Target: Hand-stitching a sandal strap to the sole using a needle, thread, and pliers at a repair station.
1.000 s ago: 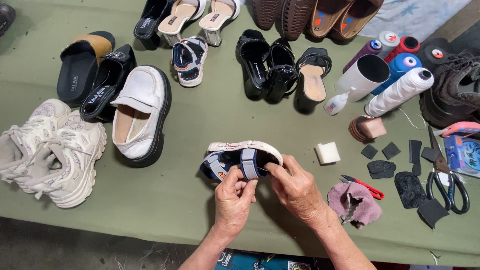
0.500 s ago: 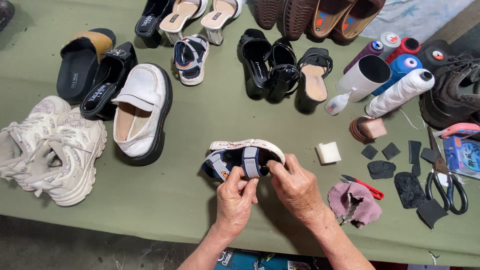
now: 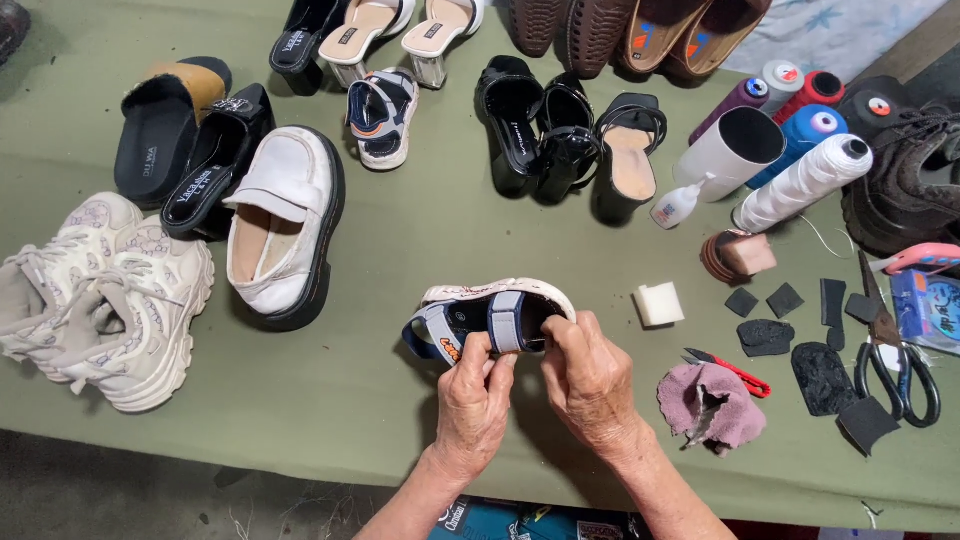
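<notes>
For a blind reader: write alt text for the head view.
Two hands, left hand and right hand, hold a small blue-and-grey strapped child's sandal over a green cloth-covered table, among white chunky sneakers, a white foam block and a pink rag.

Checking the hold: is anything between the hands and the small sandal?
Nothing visible. Left hand and right hand both touch the small sandal directly, fingers at its grey strap.

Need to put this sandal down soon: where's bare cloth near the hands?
Bare green cloth lies between the white loafer, the black heels and the small sandal. Right of the right hand it's crowded: pink rag, rubber scraps, scissors.
</notes>
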